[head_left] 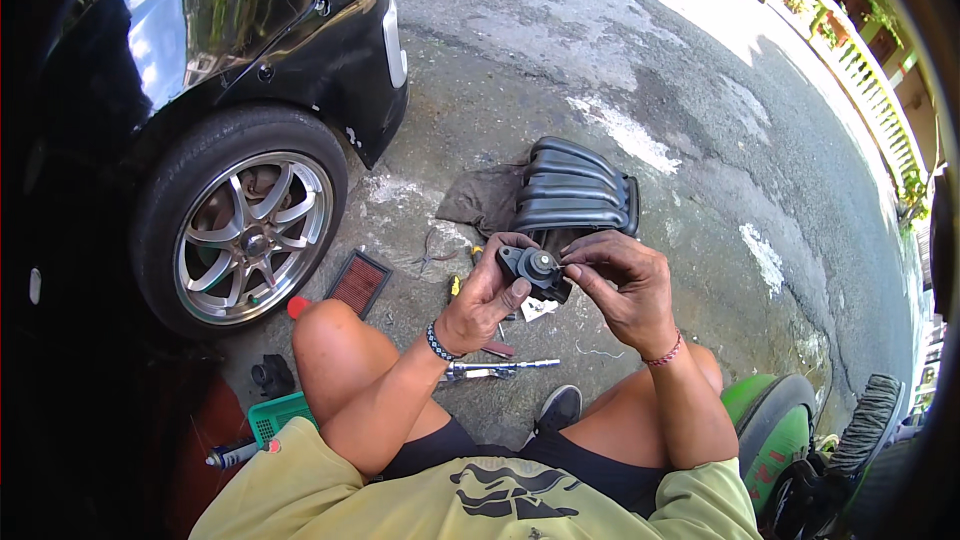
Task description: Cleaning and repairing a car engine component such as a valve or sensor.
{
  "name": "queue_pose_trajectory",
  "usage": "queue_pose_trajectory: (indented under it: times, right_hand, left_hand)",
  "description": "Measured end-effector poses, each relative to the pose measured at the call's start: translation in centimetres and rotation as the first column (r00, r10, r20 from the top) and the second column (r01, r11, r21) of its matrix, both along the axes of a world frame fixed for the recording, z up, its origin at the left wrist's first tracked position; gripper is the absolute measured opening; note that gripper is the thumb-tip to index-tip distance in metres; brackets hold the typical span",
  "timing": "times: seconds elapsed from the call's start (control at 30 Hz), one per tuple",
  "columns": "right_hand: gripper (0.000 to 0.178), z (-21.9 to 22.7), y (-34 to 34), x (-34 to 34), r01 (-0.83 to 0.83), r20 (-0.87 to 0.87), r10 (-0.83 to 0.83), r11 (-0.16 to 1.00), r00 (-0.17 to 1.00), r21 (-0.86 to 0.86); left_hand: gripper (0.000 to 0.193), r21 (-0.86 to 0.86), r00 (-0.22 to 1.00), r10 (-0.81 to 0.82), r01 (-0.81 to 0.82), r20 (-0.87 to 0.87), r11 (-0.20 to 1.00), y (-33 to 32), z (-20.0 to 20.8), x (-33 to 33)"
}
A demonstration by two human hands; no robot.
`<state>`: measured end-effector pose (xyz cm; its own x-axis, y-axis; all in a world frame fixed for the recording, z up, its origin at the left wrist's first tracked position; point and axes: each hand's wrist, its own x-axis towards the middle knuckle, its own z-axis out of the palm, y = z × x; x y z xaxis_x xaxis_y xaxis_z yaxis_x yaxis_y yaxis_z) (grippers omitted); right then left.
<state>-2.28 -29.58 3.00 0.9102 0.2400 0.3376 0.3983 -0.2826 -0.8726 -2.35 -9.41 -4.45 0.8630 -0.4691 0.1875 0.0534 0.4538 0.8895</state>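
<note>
My left hand (474, 308) is wrapped round a small black engine part (541, 263) with a round, stepped centre and a side mounting ear. It holds the part up in front of me, above my lap. My right hand (628, 290) is closed in a pinch at the part's right side. Something thin shows between its fingertips and the round centre, too small to name. Just beyond my hands, a black ribbed intake manifold (575, 188) lies on the ground, beside a dark cloth (482, 202).
A black car's wheel (255, 235) stands at the left. Around my legs lie a reddish air filter (358, 283), pliers (432, 252), a ratchet wrench (500, 369), a green basket (280, 418) and a spray can (232, 454). A round green object (765, 425) sits at the right.
</note>
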Motion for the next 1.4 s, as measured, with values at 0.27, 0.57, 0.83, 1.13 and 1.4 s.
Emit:
queue_pose_trajectory:
  times: [0.27, 0.57, 0.83, 1.13, 1.4]
  right_hand:
    - [0.007, 0.3, -0.2, 0.1, 0.014, 0.102, -0.001, 0.991, 0.995, -0.130]
    - [0.007, 0.0, 0.1, 0.2, 0.002, 0.083, 0.010, 0.991, 0.997, -0.133]
    - [0.011, 0.0, -0.1, 0.3, -0.021, 0.081, 0.035, 0.986, 0.996, -0.167]
    - [0.009, -0.3, 0.0, 0.5, -0.035, 0.054, 0.046, 0.981, 0.997, -0.190]
    - [0.011, -0.4, -0.4, 0.8, -0.112, 0.024, 0.120, 0.968, 0.992, -0.223]
  left_hand:
    - [0.051, -0.031, 0.999, -0.029, 0.029, -0.013, 0.999, 0.1, -0.2, 0.1]
    - [0.047, -0.049, 0.998, -0.054, 0.052, -0.045, 0.997, 0.2, -0.1, 0.0]
    - [0.048, -0.042, 0.996, -0.049, 0.047, -0.069, 0.998, 0.3, -0.2, -0.1]
    - [0.052, -0.061, 0.996, -0.074, 0.071, -0.049, 0.996, 0.4, -1.1, 0.1]
    - [0.056, -0.108, 0.990, -0.096, 0.085, -0.100, 0.991, 0.4, -0.8, 0.0]
